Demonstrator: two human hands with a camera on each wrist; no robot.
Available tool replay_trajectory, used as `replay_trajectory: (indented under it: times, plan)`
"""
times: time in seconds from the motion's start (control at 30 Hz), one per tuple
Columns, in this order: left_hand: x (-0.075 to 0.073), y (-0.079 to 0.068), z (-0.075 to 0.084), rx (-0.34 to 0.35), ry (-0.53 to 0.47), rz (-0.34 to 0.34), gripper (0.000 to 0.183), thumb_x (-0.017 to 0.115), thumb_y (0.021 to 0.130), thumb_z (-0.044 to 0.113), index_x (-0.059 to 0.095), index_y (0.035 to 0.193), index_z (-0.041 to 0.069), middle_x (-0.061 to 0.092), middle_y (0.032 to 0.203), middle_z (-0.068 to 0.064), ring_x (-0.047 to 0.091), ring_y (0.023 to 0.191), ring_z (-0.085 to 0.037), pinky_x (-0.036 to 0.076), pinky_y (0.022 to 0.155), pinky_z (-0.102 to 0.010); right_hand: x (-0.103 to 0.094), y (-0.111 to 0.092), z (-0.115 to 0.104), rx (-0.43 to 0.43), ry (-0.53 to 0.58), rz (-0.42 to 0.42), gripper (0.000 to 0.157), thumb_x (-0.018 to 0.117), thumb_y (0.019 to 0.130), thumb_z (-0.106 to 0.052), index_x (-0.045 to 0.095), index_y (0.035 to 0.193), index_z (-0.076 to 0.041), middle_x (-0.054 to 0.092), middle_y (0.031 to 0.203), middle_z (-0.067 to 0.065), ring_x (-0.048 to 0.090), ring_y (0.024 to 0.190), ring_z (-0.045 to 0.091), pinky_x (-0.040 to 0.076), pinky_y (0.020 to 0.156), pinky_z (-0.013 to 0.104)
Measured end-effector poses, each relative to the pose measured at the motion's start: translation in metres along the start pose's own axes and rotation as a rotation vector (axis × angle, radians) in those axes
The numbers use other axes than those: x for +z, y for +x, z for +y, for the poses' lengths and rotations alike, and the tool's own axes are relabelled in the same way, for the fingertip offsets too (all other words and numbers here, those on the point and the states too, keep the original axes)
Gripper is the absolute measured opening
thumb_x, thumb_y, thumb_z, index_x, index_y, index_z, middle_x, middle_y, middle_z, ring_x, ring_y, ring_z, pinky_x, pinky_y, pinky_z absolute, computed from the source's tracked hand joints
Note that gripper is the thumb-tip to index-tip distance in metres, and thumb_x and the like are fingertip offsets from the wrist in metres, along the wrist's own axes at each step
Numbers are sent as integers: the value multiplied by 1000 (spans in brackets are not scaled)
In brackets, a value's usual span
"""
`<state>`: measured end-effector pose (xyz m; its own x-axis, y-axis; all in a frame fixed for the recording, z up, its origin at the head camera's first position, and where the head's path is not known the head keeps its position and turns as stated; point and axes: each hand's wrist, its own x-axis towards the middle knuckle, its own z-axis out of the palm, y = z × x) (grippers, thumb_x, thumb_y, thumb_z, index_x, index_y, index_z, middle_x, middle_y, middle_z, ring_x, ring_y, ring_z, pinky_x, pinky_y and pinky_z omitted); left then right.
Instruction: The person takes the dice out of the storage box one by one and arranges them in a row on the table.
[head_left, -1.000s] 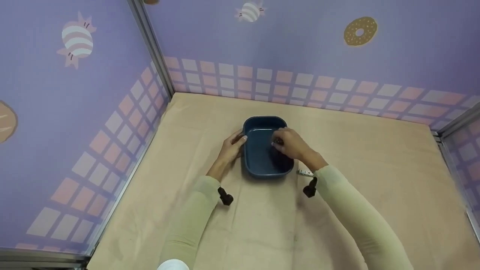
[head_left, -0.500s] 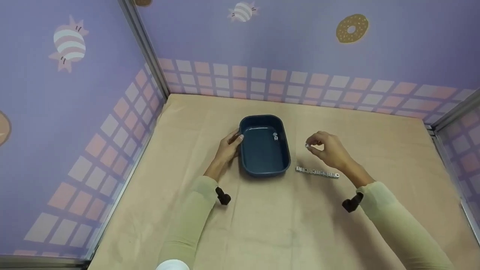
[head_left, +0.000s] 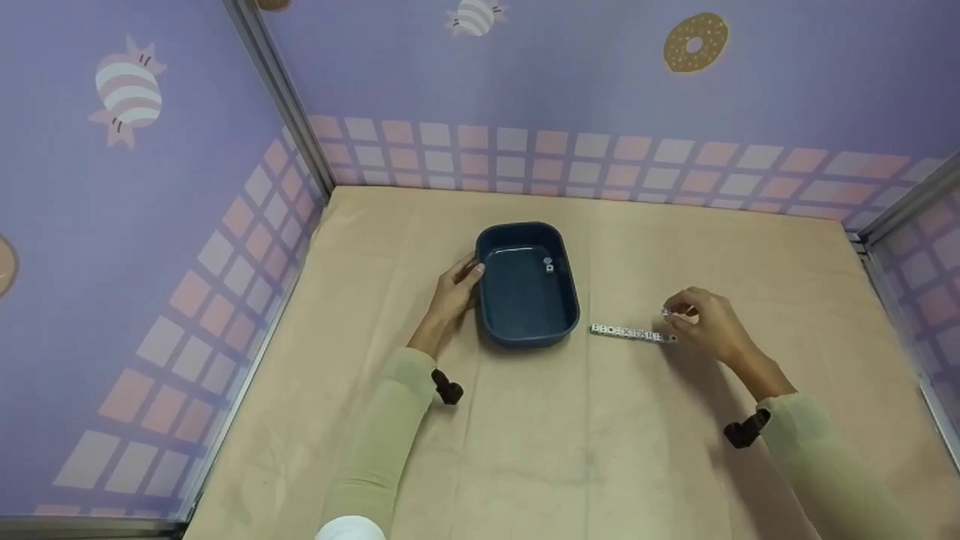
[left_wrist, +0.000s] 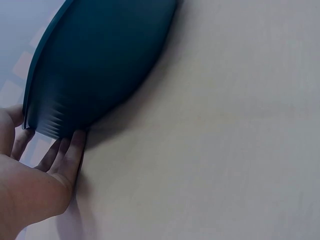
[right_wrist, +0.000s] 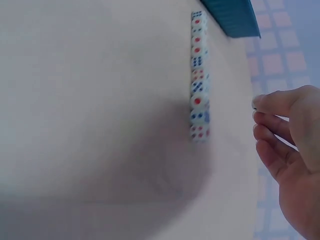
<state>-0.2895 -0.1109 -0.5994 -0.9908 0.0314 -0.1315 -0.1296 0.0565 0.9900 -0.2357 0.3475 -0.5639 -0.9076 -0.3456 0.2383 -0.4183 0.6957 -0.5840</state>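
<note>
A dark blue rectangular plastic bin (head_left: 525, 341) sits near the middle of the table. My left hand (head_left: 453, 295) grips its left side, thumb at the rim and fingers along the outer wall, as the left wrist view shows closely. Two white dice (head_left: 549, 265) lie inside by the right wall. To the bin's right, several dice form a straight row (head_left: 634, 334), their red and blue pips clear in the right wrist view. My right hand (head_left: 709, 326) pinches a white die (head_left: 666, 312) between thumb and fingertips, close over the row's right end.
A beige cloth (head_left: 525, 435) covers the table. Purple printed walls (head_left: 585, 75) with metal corner posts (head_left: 281, 94) enclose it at the back and sides. Small black devices (head_left: 746, 430) are strapped to both wrists.
My right hand has come out of the bin, showing the two dice inside, and moved right with a die to the row's right end. The left hand keeps its grip on the bin.
</note>
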Motion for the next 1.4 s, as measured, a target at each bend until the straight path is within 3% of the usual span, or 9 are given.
replay_trajectory:
  times: [0.2,0.37,0.57,1.03,1.27,1.4]
  plan:
    - [0,1,0,-15,-85,-9,55,62,110,31,48,161,19,49,161,-12,53,142,-33,51,110,-47,1,-23,17,89,-27,-36,15,79,94,0,75,108,1,71,102,12,70,94,32,59,83,51]
    - [2,1,-2,-9,-113,-3,53,63,110,28,50,160,20,50,160,-11,54,142,-31,50,111,-45,4,-33,24,106,-69,-68,15,77,94,4,74,109,2,70,100,13,68,92,31,59,81,49]
    - [3,3,-3,-20,-135,-3,51,62,110,25,51,160,20,50,160,-11,54,142,-32,50,111,-46,5,-35,25,98,-92,-76,14,78,92,5,76,105,0,68,97,10,66,90,29,59,81,46]
    - [1,2,-3,0,-87,-12,54,62,110,33,49,160,19,49,161,-11,54,142,-30,51,110,-47,8,-37,23,104,-78,-94,14,78,91,7,76,104,1,68,96,10,67,90,27,60,81,43]
    - [0,1,-2,-50,-141,-21,57,63,109,33,47,162,22,48,161,-12,60,135,-34,55,106,-48,8,-35,23,96,-89,-123,17,80,92,3,76,108,1,67,99,9,65,90,26,59,80,42]
    - [1,1,-3,-61,-120,-10,57,64,109,34,47,161,22,48,162,-11,57,139,-33,54,107,-46,10,-37,24,107,-91,-117,15,81,92,1,77,107,-1,67,101,9,65,91,23,59,79,37]
